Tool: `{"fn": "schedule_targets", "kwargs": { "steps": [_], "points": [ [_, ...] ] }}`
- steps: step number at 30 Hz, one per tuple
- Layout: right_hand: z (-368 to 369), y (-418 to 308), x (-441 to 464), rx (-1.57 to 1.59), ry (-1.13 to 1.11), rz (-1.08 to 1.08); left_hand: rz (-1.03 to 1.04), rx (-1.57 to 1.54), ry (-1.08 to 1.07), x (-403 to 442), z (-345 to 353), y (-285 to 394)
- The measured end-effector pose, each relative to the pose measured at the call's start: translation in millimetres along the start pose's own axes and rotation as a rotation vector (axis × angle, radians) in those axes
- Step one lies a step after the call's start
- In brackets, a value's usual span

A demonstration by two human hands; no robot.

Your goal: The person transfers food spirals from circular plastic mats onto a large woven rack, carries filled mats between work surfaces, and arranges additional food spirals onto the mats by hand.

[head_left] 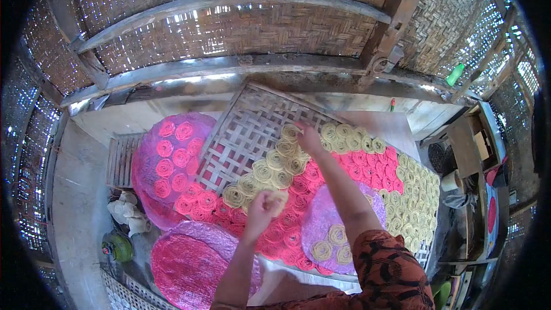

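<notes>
Nearest the camera, a patterned rust-and-black sleeve (387, 264) covered the right upper arm. At lower left stood a pink-covered round tray (186, 264), its surface shiny and creased. Beneath the right forearm, a round purple tray (321, 212) carried several pale coils and lay over a broad field of pink coils (287, 235).

The left hand (261, 212) was grasping a pale yellow coil (279, 202), slightly blurred, above the border between the pink field and the rows of pale coils (262, 172). To the right of the purple tray, a further block of pale coils (410, 206) covered the right end of the woven rack (244, 129).

Farther off, the right hand (310, 139) had its fingers at the outermost coil (290, 133) of the pale rows, which lay on the rack; whether it gripped or had released that coil could not be told. The rack's upper left part showed bare lattice. Left of it, a second purple tray (143, 158) bore pink coils set apart from one another. Behind the rack, part of a pale bench (393, 129) was visible. Beyond rose a woven wall (229, 34) with timber beams; a green bottle (455, 74) was at its right side
</notes>
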State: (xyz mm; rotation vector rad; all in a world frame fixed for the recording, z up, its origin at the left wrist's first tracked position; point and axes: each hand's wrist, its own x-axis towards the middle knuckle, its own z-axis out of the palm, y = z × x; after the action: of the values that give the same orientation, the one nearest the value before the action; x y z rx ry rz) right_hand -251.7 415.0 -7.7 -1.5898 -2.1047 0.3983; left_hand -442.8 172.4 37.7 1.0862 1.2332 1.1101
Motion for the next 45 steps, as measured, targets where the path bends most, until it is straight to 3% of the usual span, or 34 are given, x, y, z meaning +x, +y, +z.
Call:
{"fn": "schedule_targets", "kwargs": {
  "steps": [2, 4, 8, 12, 16, 17, 19, 21, 22, 24, 25, 27, 29, 30, 32, 33, 34, 36, 38, 40, 41, 44, 45],
  "points": [
    [-32.8, -39.5, -33.9, 0.714, -0.347, 0.178, -0.075, -0.067, 0.047, 15.7, -0.8, 14.0],
    [-62.8, -80.1, -74.5, 1.306, -0.641, 0.437, -0.057, -0.428, 0.140, 34.2, 10.9, -1.0],
    [-86.6, -52.6, -87.7, 1.020, -0.682, 0.356, -0.146, -0.542, 0.198, 45.8, 34.9, -1.8],
    [-105.7, 3.9, -39.6, 0.957, -0.149, 0.153, -0.098, -0.415, 0.209, 30.5, 30.7, -13.5],
    [-88.5, 43.7, 6.4, 1.057, 0.020, 0.376, -0.119, -0.235, 0.227, 3.0, 28.8, -28.6],
    [-78.0, 54.6, 13.7, 1.170, 0.104, 0.417, 0.114, -0.257, 0.207, -3.3, 33.5, -42.1],
    [-43.9, 88.2, 19.6, 1.288, 0.189, 0.468, 0.004, -0.108, 0.153, -19.7, 41.4, -54.4],
    [-6.1, 134.7, 19.7, 0.734, 0.174, 0.299, -0.088, 0.166, 0.010, -35.5, 52.9, -42.3],
    [-20.7, 115.6, 9.8, 0.737, 0.173, 0.307, -0.095, 0.169, 0.007, -42.0, 60.8, -36.8],
    [-65.9, 70.2, -26.7, 0.069, 0.094, 0.234, -0.178, 0.255, -0.238, -55.4, 77.3, -29.9],
    [-82.8, 52.6, -52.4, 0.203, 0.099, 0.221, -0.198, 0.252, -0.260, -59.7, 84.4, -38.5],
    [-106.0, 32.3, -123.8, 0.235, -0.020, 0.076, 0.212, 0.605, -0.450, -73.4, 101.2, -66.2],
    [-134.7, 4.8, -188.7, -0.089, -0.566, 0.261, 0.295, 0.674, -0.454, -87.2, 112.2, -61.6],
    [-133.5, 10.3, -230.9, 0.101, -0.572, 0.123, 0.400, 0.765, -0.408, -87.6, 114.9, -58.9],
    [-129.4, 2.8, -280.7, 0.141, -0.499, 0.011, 0.346, 0.880, -0.429, -85.8, 122.9, -62.1],
    [-105.3, 32.4, -307.4, -0.121, -0.443, -0.202, 0.272, 0.997, -0.444, -86.3, 125.3, -62.9],
    [-106.1, 28.2, -314.5, -0.124, -0.439, -0.212, 0.278, 0.999, -0.433, -85.8, 125.7, -61.4],
    [-110.3, 18.0, -320.0, -0.193, -0.543, -0.032, 0.330, 1.047, -0.577, -83.2, 123.7, -57.3],
    [-100.4, 28.2, -325.4, -0.215, -0.490, -0.150, 0.416, 1.026, -0.552, -82.5, 122.5, -58.1],
    [-103.3, 22.4, -323.1, 0.003, -0.392, -0.290, 0.407, 0.977, -0.556, -82.9, 128.0, -64.7],
    [-111.2, 10.3, -322.1, 0.254, -0.569, 0.068, 0.298, 0.986, -0.572, -85.0, 130.0, -65.7],
    [-119.0, 30.3, -324.6, 0.175, -0.651, -0.064, 0.310, 0.967, -0.523, -89.8, 129.7, -62.5],
    [-127.1, 43.4, -321.1, 0.173, -0.867, 0.076, 0.317, 0.967, -0.515, -87.3, 128.4, -63.8]
  ]
}}
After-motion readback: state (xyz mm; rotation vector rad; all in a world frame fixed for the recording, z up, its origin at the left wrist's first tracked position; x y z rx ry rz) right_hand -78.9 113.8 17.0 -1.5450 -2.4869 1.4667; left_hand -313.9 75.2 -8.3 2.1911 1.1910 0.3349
